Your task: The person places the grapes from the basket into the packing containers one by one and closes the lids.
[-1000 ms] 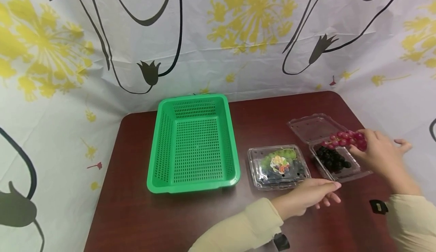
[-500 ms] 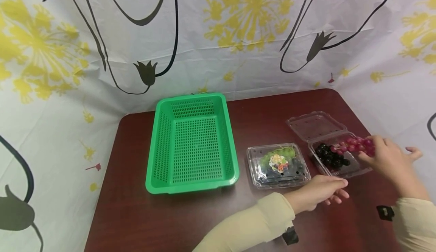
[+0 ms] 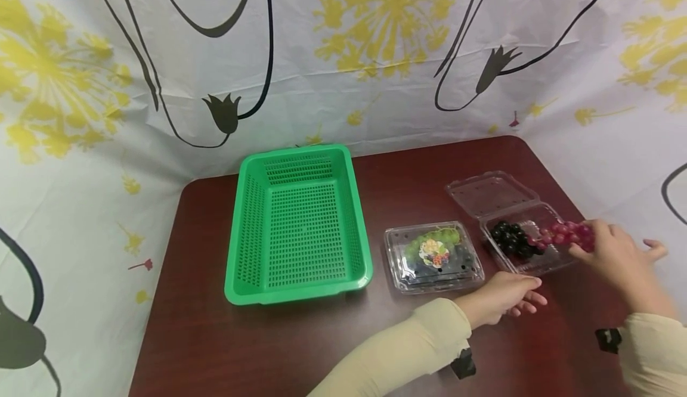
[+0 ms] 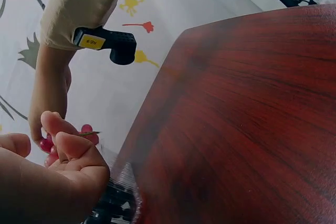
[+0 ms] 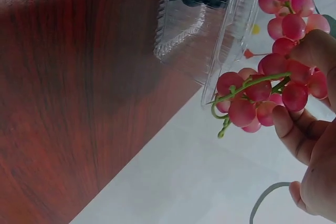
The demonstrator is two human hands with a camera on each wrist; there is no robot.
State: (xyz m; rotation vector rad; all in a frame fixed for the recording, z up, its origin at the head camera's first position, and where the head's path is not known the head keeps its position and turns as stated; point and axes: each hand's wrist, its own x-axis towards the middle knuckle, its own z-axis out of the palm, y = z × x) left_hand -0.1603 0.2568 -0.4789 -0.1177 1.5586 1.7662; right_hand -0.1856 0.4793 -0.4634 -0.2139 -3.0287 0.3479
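Observation:
My right hand pinches a bunch of red grapes above the right part of an open clear plastic clamshell. The grapes' green stem shows in the right wrist view. Black grapes lie in the clamshell's left part, and its lid is folded back. My left hand, fingers loosely bent and holding nothing, hovers by the near corner of a closed clamshell. Green grapes and dark grapes show through that lid, partly behind a fruit sticker.
A green plastic basket with slotted walls stands left of the clamshells, with nothing in it. All rest on a dark red wooden table. A patterned cloth hangs behind and at the sides.
My right hand has moved right and down with the red grapes, bringing them lower over the open clamshell. My left hand has shifted slightly right. The head view has drifted a little.

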